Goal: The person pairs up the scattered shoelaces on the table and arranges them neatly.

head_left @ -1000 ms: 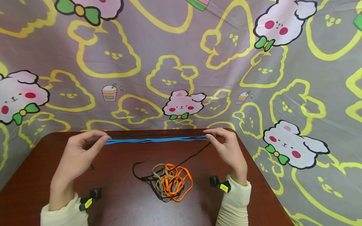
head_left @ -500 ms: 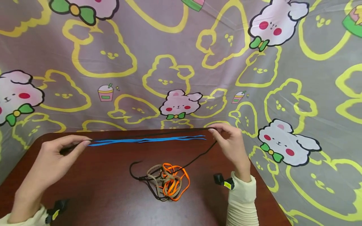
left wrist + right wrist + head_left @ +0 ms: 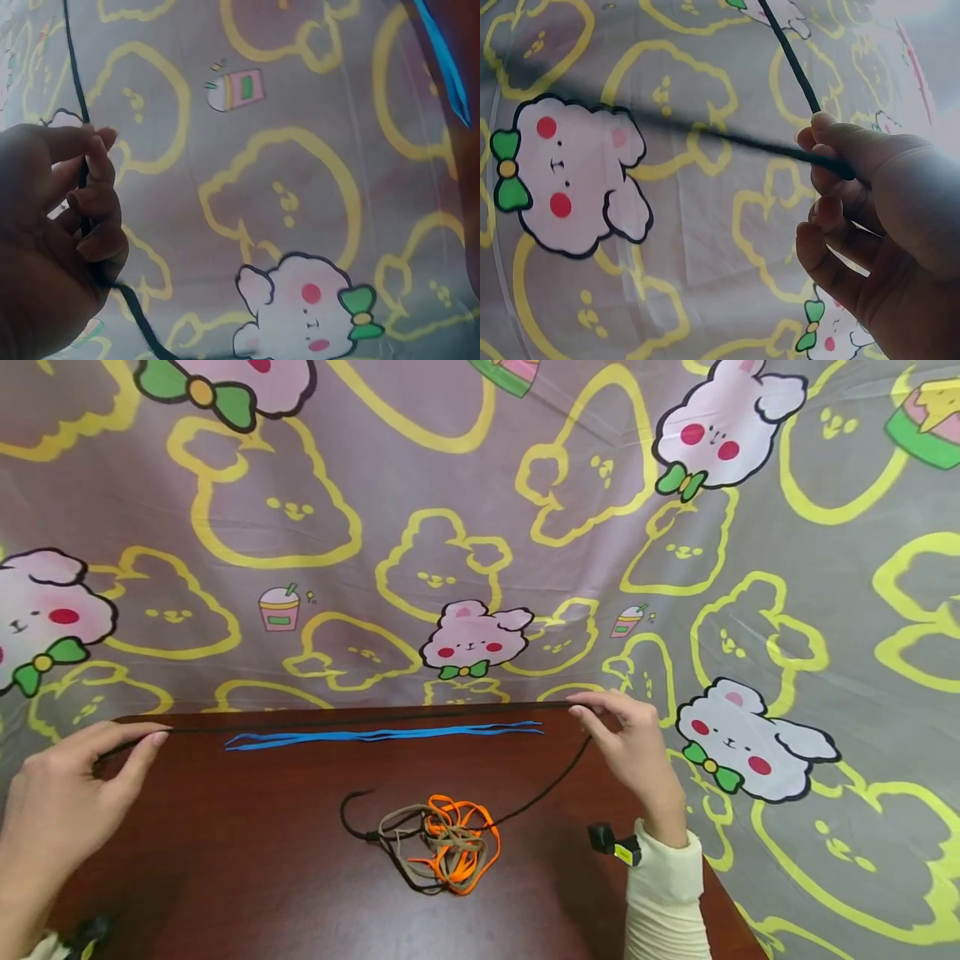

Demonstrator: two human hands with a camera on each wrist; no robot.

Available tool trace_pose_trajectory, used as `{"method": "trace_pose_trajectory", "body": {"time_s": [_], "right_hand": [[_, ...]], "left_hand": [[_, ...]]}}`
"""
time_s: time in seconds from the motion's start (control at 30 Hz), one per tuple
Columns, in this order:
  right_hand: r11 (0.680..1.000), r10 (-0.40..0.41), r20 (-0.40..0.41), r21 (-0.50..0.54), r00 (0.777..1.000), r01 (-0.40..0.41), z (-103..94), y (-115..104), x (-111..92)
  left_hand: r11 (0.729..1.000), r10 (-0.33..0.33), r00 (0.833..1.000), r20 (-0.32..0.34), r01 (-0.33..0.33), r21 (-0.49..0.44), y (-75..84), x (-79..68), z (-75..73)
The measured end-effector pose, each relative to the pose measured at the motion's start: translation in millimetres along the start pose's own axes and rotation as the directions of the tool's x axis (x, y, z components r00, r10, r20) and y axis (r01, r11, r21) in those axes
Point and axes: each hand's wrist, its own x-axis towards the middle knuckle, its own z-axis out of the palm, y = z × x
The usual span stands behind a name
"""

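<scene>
A black shoelace (image 3: 542, 797) runs nearly straight between my two hands along the far side of the table. My left hand (image 3: 78, 793) pinches it between thumb and index finger at the far left; in the left wrist view, its tail passes the curled fingers and hangs below the palm. My right hand (image 3: 630, 747) pinches it at the right with thumb and fingertip. From there the black shoelace (image 3: 799, 75) bends back and slopes down to a loose tangle, where an orange shoelace (image 3: 497, 852) and a tan shoelace (image 3: 384, 831) lie looped together with more black lace.
Several blue laces (image 3: 390, 734) lie side by side across the far part of the brown table (image 3: 262, 852). Behind the table hangs a patterned cloth (image 3: 360, 585), which also stands along the right side. A small black camera (image 3: 615, 843) sits on the right sleeve.
My left hand has moved far left and away from the blue laces, drawing the black shoelace out longer. My right hand has shifted slightly right. The blue laces stay on the table.
</scene>
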Motion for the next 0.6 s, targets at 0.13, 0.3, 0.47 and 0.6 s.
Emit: {"method": "trace_pose_trajectory", "body": {"time_s": [0.13,0.3,0.47,0.6], "right_hand": [[0.999,0.012,0.018,-0.034,1.0,-0.011,-5.7,6,-2],[0.996,0.072,0.065,-0.052,0.995,-0.068,-13.0,17,-6],[0.984,0.158,0.125,-0.104,0.98,-0.145,-17.1,33,-11],[0.969,0.229,0.19,-0.14,0.955,-0.205,-19.7,49,-17]], "left_hand": [[0.997,0.021,0.998,-0.066,-0.025,-0.067,-15.9,-4.2,1.6],[0.987,0.029,0.993,-0.116,-0.047,-0.156,-41.3,-8.7,4.3],[0.98,-0.002,0.993,-0.122,-0.022,-0.197,-68.6,-14.0,6.7],[0.972,0.004,0.986,-0.166,-0.044,-0.233,-104.0,-21.8,15.4]]}}
